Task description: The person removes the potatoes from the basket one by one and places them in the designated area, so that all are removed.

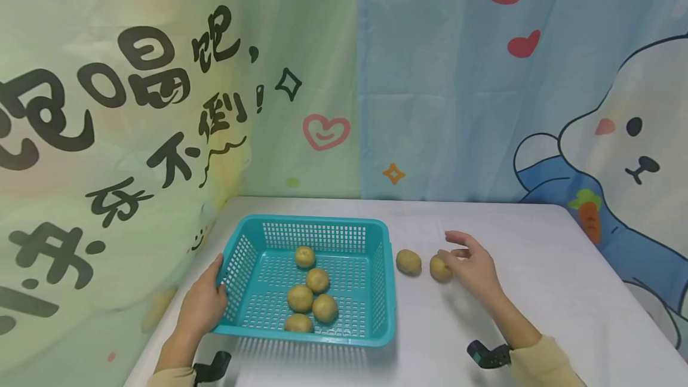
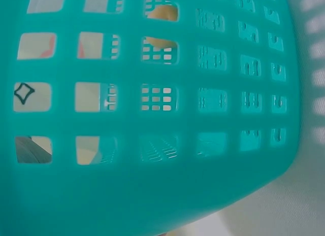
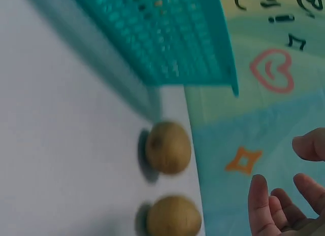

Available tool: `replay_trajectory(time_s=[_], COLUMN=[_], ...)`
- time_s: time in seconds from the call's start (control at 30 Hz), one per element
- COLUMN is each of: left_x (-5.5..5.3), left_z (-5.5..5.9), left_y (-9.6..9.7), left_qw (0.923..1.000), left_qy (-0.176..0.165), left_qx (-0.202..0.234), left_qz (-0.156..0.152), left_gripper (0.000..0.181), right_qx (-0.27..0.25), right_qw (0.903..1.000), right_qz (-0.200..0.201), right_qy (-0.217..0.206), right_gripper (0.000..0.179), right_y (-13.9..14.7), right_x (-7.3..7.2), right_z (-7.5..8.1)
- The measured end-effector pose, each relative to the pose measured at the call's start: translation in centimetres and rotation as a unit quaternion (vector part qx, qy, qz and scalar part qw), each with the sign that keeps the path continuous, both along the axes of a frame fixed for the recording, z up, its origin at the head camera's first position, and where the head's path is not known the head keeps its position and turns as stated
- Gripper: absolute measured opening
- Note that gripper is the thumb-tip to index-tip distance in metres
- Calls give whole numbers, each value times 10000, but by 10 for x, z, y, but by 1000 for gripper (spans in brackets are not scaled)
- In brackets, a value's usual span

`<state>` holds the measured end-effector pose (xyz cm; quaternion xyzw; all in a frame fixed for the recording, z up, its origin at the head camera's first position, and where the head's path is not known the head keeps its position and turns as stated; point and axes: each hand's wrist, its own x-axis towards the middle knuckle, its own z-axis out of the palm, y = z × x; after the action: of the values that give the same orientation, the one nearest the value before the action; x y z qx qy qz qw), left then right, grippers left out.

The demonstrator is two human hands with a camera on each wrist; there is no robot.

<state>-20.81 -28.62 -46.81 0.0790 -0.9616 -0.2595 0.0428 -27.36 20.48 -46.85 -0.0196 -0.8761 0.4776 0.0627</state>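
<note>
Two potatoes lie on the white surface [image 1: 430, 363] just right of the teal basket [image 1: 355, 339], near each other but apart: an inner potato [image 1: 409, 262] beside the basket wall and an outer potato [image 1: 439, 270]. Five loose potatoes [image 1: 300, 298] sit inside on the slotted floor.

The right hand [image 1: 475, 270] hovers at the outer potato, thumb and fingers spread well apart, holding nothing in the right wrist view. The left hand [image 1: 201, 303] grips the basket by its left side.

Each potato looks firm, dry-skinned and fairly light, hard to crush but apt to roll if nudged off-centre; thumb and fingers set on opposite sides of its widest part should hold best. The basket seems thin, slightly springy plastic, so its rim is the sound place to grip.
</note>
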Motion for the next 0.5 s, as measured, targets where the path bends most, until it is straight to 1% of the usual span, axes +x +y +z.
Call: replay_trajectory(time_s=[0.1,0.2,0.4,0.5], left_x=[0,0,0,-1], left_z=[0,1,-2,-2], left_y=[0,0,-1,-1], left_qw=[10000,10000,10000,10000], left_qy=[-4,-4,28,69], left_qx=[19,22,22,12], left_qz=[-3,-7,18,15], left_gripper=[61,62,62,61], right_qx=[-308,-531,-669,-739], right_qw=[9989,9970,9948,9917], right_qz=[309,484,720,979], right_qy=[178,284,271,390], right_gripper=[46,41,36,35], right_y=[-24,-47,-88,-101], right_x=[1,2,11,16], right_z=[5,8,12,12])
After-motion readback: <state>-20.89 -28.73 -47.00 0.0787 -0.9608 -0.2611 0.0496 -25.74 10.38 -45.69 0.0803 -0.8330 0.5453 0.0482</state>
